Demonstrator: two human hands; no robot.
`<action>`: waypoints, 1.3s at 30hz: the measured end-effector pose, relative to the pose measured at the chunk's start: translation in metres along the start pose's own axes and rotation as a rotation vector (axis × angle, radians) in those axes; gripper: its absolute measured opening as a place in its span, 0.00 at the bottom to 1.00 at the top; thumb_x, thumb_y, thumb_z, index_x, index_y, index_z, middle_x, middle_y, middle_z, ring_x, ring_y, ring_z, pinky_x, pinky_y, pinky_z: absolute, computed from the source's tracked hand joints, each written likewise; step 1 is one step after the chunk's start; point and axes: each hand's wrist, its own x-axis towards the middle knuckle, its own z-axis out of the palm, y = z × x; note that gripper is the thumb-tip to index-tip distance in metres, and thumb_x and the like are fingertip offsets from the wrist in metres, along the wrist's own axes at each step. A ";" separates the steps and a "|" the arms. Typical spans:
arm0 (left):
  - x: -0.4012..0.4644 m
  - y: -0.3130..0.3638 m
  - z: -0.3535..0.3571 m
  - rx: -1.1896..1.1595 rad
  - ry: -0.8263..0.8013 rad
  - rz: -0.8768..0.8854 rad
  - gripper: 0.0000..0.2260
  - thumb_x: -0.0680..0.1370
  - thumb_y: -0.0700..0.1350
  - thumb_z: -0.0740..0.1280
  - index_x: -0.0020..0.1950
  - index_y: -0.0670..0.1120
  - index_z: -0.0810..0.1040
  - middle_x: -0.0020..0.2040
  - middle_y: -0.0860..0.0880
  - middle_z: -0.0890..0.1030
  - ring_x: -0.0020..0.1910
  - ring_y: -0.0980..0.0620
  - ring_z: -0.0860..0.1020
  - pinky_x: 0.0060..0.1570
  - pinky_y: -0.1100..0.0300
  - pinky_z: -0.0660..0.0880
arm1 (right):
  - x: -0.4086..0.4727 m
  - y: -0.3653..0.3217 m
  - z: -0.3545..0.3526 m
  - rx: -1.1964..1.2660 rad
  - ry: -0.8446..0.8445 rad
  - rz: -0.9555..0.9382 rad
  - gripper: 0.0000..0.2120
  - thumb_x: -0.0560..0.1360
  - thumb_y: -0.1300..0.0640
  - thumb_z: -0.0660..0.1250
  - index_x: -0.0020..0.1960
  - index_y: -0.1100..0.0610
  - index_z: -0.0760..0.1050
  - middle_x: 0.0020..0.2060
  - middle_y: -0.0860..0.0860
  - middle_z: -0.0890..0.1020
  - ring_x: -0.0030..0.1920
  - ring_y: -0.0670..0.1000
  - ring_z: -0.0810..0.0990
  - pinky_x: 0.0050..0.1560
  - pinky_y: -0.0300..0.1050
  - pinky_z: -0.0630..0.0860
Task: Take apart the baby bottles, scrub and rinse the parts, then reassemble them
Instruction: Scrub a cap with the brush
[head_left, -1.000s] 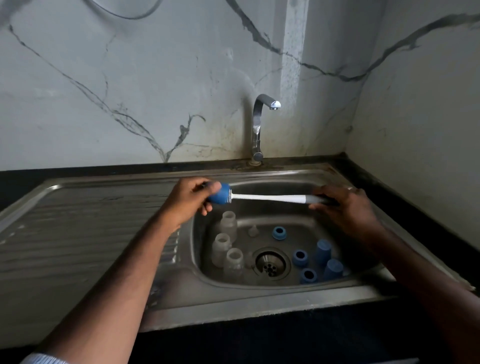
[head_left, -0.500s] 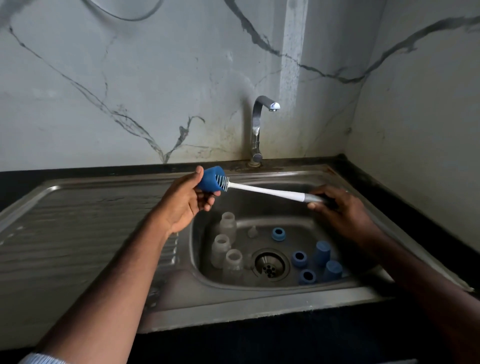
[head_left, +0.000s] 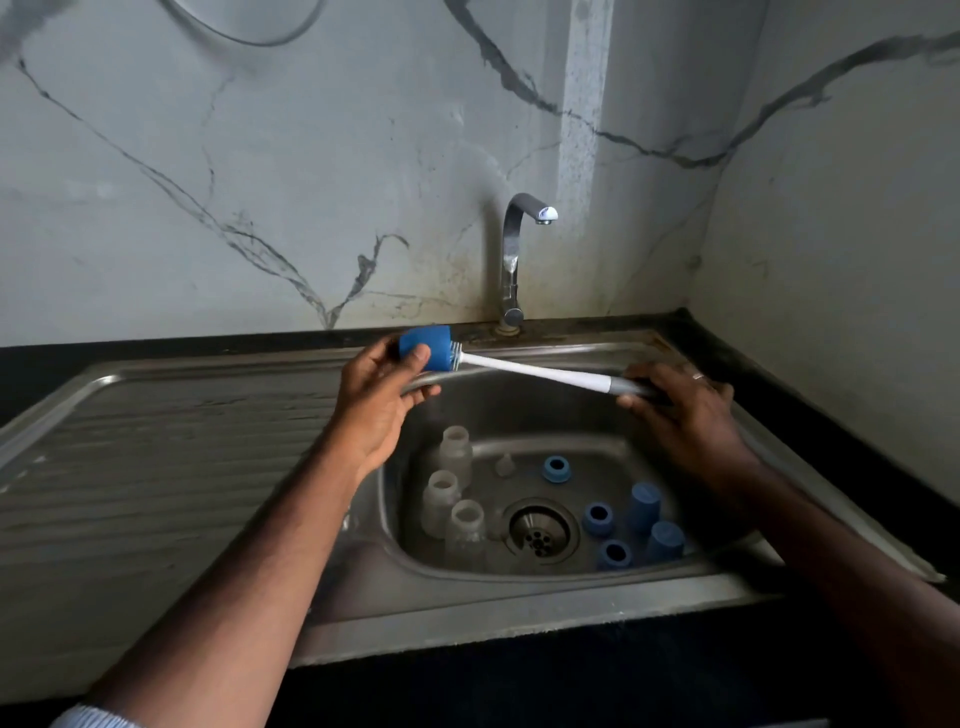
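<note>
Blue cap (head_left: 427, 354): centre frame, above the sink (head_left: 519, 613), pinched by left hand (head_left: 382, 395) fingers. Brush (head_left: 535, 371) bristles inside; right hand (head_left: 685, 410) grips handle. Likely light, stiff, slippery when wet; hold by sidewall.

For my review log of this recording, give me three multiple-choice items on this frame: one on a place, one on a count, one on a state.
1. Where do the clear bottle bodies stand?
A. left of the drain
B. on the drainboard
C. under the tap

2. How many bottle bodies are in the sink basin?
A. two
B. three
C. five

3. The tap is:
A. running
B. off
C. hidden

Answers:
1 A, they cluster left of the drain.
2 B, three open necks show.
3 B, no water falls from the spout.
</note>
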 end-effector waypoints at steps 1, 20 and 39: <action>0.000 0.000 0.000 -0.025 -0.023 -0.026 0.15 0.71 0.44 0.77 0.56 0.47 0.79 0.54 0.43 0.81 0.53 0.46 0.80 0.45 0.51 0.81 | 0.001 0.000 0.001 0.023 -0.016 -0.004 0.11 0.80 0.38 0.60 0.62 0.33 0.68 0.56 0.40 0.75 0.60 0.50 0.75 0.67 0.67 0.66; -0.001 0.007 -0.007 -0.015 -0.028 -0.205 0.20 0.70 0.50 0.71 0.57 0.40 0.78 0.48 0.36 0.83 0.43 0.42 0.85 0.44 0.49 0.83 | -0.001 -0.007 0.006 -0.001 -0.076 -0.041 0.17 0.80 0.42 0.63 0.67 0.45 0.73 0.56 0.45 0.79 0.55 0.48 0.78 0.54 0.49 0.77; 0.002 0.006 -0.023 0.299 0.011 -0.355 0.18 0.79 0.51 0.67 0.56 0.35 0.78 0.42 0.36 0.82 0.35 0.47 0.83 0.34 0.57 0.81 | -0.002 -0.026 0.001 -0.560 0.134 -0.202 0.21 0.82 0.41 0.52 0.67 0.48 0.72 0.60 0.50 0.80 0.62 0.56 0.76 0.61 0.61 0.65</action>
